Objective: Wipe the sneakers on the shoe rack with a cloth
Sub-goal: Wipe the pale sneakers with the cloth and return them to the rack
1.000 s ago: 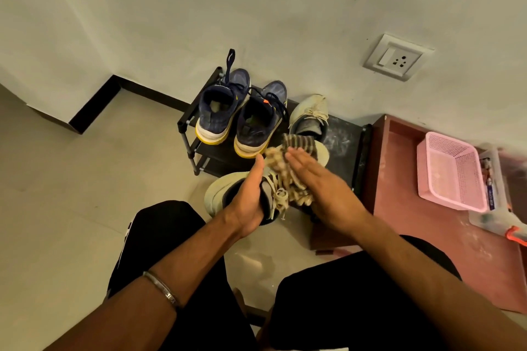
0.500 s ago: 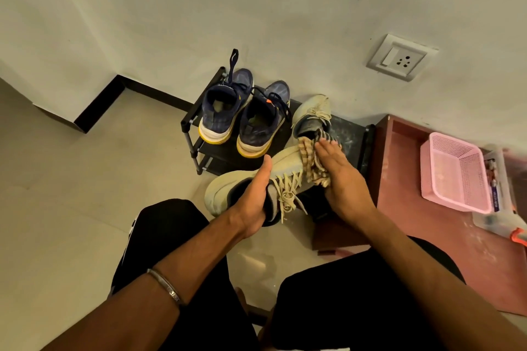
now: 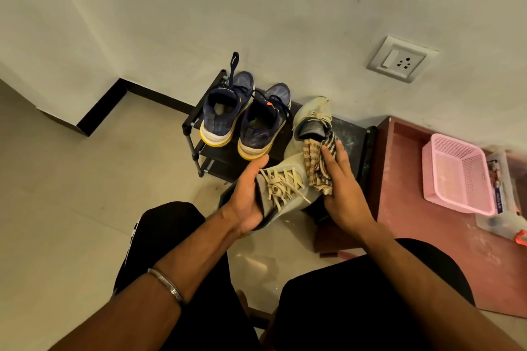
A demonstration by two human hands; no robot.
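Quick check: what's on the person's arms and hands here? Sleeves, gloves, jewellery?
Both forearms are bare, no sleeves in view. No gloves on the left hand or the right hand, and no rings visible. The only item worn is a thin silver-coloured metal bracelet round the left wrist, with a small flat section on its band. No watch, no markings.
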